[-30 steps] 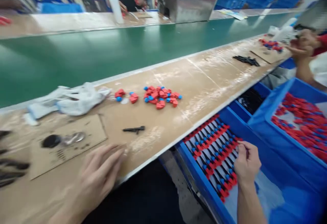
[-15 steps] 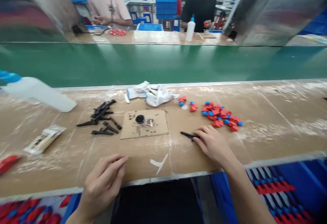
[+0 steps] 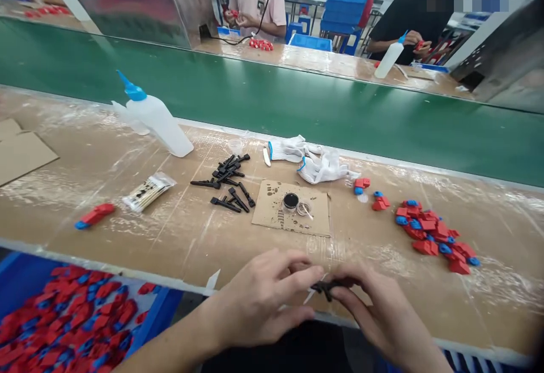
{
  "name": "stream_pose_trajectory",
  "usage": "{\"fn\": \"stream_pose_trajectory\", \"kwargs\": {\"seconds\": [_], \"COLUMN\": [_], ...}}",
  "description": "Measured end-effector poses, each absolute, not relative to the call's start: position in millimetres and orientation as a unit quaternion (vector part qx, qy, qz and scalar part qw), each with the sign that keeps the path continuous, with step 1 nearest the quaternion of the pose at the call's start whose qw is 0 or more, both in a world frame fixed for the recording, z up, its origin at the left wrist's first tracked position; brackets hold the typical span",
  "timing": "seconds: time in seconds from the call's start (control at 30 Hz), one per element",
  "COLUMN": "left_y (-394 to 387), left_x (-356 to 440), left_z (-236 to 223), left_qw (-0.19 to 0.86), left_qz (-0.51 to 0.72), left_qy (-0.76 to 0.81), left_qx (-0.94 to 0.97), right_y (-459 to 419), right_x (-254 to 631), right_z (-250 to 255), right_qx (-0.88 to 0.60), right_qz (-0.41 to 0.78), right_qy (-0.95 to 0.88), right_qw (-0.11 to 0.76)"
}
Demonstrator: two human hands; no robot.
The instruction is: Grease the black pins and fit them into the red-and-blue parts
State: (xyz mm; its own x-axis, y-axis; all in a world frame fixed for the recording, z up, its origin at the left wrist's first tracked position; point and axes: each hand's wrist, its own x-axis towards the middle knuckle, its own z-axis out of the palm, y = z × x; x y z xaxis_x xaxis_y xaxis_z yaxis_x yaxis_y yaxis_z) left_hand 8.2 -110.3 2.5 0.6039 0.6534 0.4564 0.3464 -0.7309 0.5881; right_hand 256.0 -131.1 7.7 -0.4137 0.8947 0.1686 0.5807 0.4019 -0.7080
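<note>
Hands, left (image 3: 259, 299) and right (image 3: 380, 316), both closed, pinching black part (image 3: 327, 287) over desk (image 3: 85, 174); blue bin (image 3: 165, 305) by desk edge, heaped with red-and-blue pieces (image 3: 72, 322).

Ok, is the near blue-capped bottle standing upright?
No, the bottle lies on its side on the bench, with its blue cap pointing up and left.

On the bench (image 3: 374, 254), I had the cardboard (image 3: 266, 214) in the middle, gloves (image 3: 312, 160) just behind it, pins (image 3: 225, 189) to its left, caps (image 3: 433, 234) to its right, and a bottle (image 3: 159, 123) behind the pins.
</note>
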Motion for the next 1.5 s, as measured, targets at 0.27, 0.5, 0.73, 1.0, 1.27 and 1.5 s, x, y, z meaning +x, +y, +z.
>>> {"fn": "stream_pose_trajectory", "kwargs": {"seconds": [0.27, 0.5, 0.73, 1.0, 1.27, 1.5], "left_y": [-25, -4, -6, -5, -5, -4], "left_x": [-24, -36, -37, -32, -31, -29], "left_z": [30, 8, -4, -10, -14, -15], "left_qw": [0.223, 0.309, 0.241, 0.222, 0.228, 0.227], "left_qz": [0.312, 0.284, 0.274, 0.274, 0.262, 0.26], "left_qy": [0.322, 0.332, 0.311, 0.284, 0.277, 0.278], "left_qx": [0.866, 0.845, 0.877, 0.892, 0.896, 0.896], "right_y": [-31, -14, -10, -8, -2, -1], "right_x": [247, 255, 244, 249, 245, 244], "right_z": [32, 2, -5, -24, -33, -32], "right_qx": [-0.456, -0.387, -0.358, -0.46, -0.554, -0.561], "right_qz": [0.215, 0.215, 0.217, 0.215, 0.304, 0.308], "right_qy": [-0.791, -0.869, -0.866, -0.766, -0.592, -0.592], "right_qw": [0.347, 0.22, 0.273, 0.395, 0.5, 0.49]}}
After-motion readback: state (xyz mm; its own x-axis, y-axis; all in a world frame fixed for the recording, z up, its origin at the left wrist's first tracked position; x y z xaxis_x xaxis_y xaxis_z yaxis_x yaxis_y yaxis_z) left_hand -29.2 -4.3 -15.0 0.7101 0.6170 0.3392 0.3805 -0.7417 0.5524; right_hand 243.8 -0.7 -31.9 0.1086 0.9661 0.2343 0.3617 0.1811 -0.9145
